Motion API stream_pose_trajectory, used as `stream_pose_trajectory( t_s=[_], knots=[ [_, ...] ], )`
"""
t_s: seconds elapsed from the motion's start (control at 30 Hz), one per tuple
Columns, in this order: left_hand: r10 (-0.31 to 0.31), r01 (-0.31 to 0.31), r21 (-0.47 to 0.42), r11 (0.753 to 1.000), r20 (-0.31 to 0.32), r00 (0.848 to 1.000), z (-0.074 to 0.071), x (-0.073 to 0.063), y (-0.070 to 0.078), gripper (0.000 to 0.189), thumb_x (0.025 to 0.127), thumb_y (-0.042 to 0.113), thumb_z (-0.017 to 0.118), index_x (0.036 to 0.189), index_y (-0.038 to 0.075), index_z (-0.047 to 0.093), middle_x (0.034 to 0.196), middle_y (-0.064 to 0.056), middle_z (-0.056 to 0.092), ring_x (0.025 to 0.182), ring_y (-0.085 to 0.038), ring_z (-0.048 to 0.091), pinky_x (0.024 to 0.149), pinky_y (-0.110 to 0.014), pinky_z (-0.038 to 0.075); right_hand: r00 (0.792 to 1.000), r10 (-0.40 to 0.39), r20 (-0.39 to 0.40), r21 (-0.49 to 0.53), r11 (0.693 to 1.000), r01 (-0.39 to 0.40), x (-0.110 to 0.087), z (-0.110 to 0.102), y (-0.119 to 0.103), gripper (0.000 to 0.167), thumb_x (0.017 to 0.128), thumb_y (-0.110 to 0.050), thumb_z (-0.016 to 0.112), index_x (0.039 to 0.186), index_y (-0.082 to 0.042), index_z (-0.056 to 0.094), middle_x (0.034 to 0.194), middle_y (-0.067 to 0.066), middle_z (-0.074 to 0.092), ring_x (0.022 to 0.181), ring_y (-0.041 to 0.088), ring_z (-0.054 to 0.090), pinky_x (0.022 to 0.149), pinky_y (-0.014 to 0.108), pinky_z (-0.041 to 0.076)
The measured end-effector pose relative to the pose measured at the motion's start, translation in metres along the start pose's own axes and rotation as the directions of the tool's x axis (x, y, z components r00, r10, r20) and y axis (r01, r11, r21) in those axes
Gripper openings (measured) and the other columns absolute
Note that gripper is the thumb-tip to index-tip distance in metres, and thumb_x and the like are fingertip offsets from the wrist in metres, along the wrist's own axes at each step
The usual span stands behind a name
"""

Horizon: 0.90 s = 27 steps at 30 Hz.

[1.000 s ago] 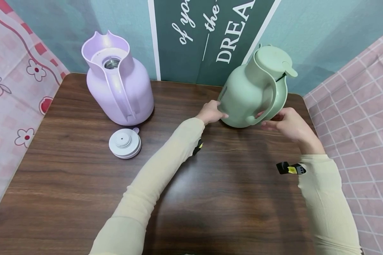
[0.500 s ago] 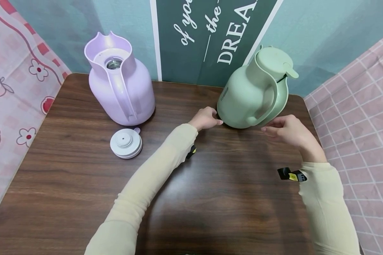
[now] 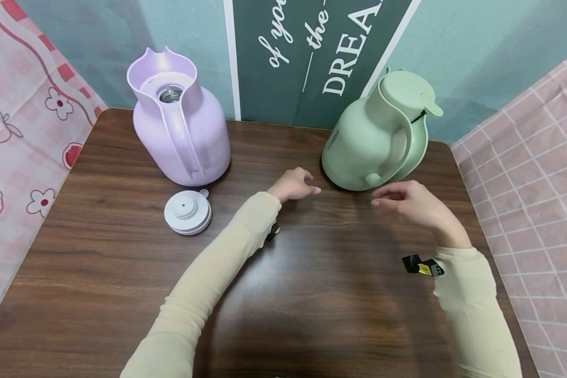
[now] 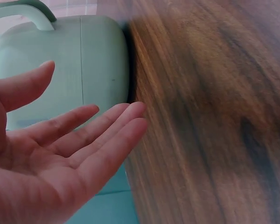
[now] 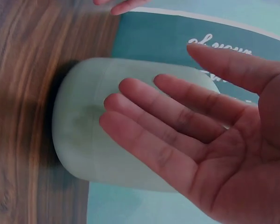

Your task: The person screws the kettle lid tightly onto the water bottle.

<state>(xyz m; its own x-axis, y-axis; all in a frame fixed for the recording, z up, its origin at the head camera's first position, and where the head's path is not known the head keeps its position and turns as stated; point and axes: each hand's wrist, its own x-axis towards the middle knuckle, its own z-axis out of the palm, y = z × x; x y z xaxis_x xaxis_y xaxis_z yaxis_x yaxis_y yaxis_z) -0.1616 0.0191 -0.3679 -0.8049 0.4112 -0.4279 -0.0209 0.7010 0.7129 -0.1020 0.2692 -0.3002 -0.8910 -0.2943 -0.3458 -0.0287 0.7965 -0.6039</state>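
A green thermos jug [image 3: 359,142] with its lid on stands upright at the back right of the table, handle toward the right front. To its left and a little nearer, my left hand [image 3: 294,185] is apart from it, fingers loosely extended and holding nothing. My right hand [image 3: 413,206] hovers just in front of the jug's base, also holding nothing; in the right wrist view its fingers [image 5: 163,126] are extended and spread. At the back left stands a lilac thermos jug [image 3: 203,142], its mouth uncovered. In front of that lies a round white stopper [image 3: 187,212] with a small lilac tab.
The brown wooden table [image 3: 312,310] runs up to a blue-green backdrop [image 3: 283,100] with white lettering behind the jugs. A pink gridded cloth [image 3: 538,173] hangs along the right edge, a fruit-and-flower patterned cloth [image 3: 23,152] along the left.
My left hand has come off the green thermos jug's side and drawn back to the left. My right hand has left the jug's handle area and moved nearer. The jug stays in place.
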Motion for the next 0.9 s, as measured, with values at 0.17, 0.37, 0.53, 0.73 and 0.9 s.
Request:
stream_pose_trajectory(
  t_s=[0.17, 0.37, 0.53, 0.73, 0.9],
  knots=[
    [0.015, -0.015, 0.015, 1.000, -0.011, 1.000, -0.003, -0.008, -0.008, 0.049, 0.090, 0.033, 0.056, 0.129, 0.004, 0.049, 0.134, -0.009, 0.046, 0.123, -0.023, 0.040, 0.097, -0.036, 0.035, 0.998, -0.053, 0.033, 0.007, 0.999, 0.053, 0.002, 0.011, -0.001, 0.031, 0.088, -0.025, 0.061, 0.111, -0.004, 0.062, 0.094, 0.009, 0.067, 0.083, 0.020, 0.062, 0.068, 0.027, 0.047],
    [0.030, -0.027, 0.081, 0.996, -0.035, 0.999, -0.010, -0.021, -0.016, 0.050, 0.090, 0.033, 0.056, 0.130, 0.003, 0.048, 0.133, -0.010, 0.046, 0.124, -0.026, 0.038, 0.098, -0.038, 0.034, 0.994, -0.093, 0.064, 0.045, 0.995, 0.090, 0.006, 0.024, 0.002, 0.030, 0.088, -0.021, 0.062, 0.111, -0.002, 0.061, 0.096, 0.012, 0.066, 0.087, 0.024, 0.063, 0.069, 0.027, 0.048],
    [0.037, -0.032, 0.120, 0.992, -0.041, 0.998, -0.013, -0.031, -0.022, 0.050, 0.090, 0.033, 0.056, 0.130, 0.003, 0.048, 0.132, -0.011, 0.048, 0.125, -0.028, 0.036, 0.100, -0.039, 0.031, 0.988, -0.125, 0.091, 0.053, 0.991, 0.121, 0.007, 0.032, -0.001, 0.029, 0.088, -0.016, 0.061, 0.112, 0.000, 0.061, 0.098, 0.010, 0.066, 0.089, 0.023, 0.063, 0.071, 0.027, 0.049],
    [0.048, -0.041, 0.134, 0.990, -0.047, 0.998, -0.012, -0.040, -0.028, 0.051, 0.091, 0.034, 0.055, 0.130, 0.002, 0.048, 0.129, -0.012, 0.050, 0.122, -0.028, 0.040, 0.098, -0.038, 0.034, 0.981, -0.160, 0.109, 0.057, 0.986, 0.154, 0.009, 0.040, -0.005, 0.030, 0.088, -0.016, 0.061, 0.113, 0.001, 0.060, 0.099, 0.007, 0.066, 0.091, 0.018, 0.062, 0.075, 0.028, 0.048],
    [0.052, -0.043, 0.132, 0.990, -0.064, 0.997, -0.012, -0.047, -0.033, 0.051, 0.091, 0.033, 0.055, 0.130, 0.002, 0.048, 0.126, -0.013, 0.053, 0.119, -0.028, 0.042, 0.096, -0.039, 0.036, 0.978, -0.177, 0.107, 0.047, 0.984, 0.173, 0.012, 0.045, -0.007, 0.032, 0.087, -0.017, 0.063, 0.113, 0.001, 0.060, 0.100, 0.007, 0.066, 0.092, 0.018, 0.062, 0.076, 0.030, 0.048]
  ],
)
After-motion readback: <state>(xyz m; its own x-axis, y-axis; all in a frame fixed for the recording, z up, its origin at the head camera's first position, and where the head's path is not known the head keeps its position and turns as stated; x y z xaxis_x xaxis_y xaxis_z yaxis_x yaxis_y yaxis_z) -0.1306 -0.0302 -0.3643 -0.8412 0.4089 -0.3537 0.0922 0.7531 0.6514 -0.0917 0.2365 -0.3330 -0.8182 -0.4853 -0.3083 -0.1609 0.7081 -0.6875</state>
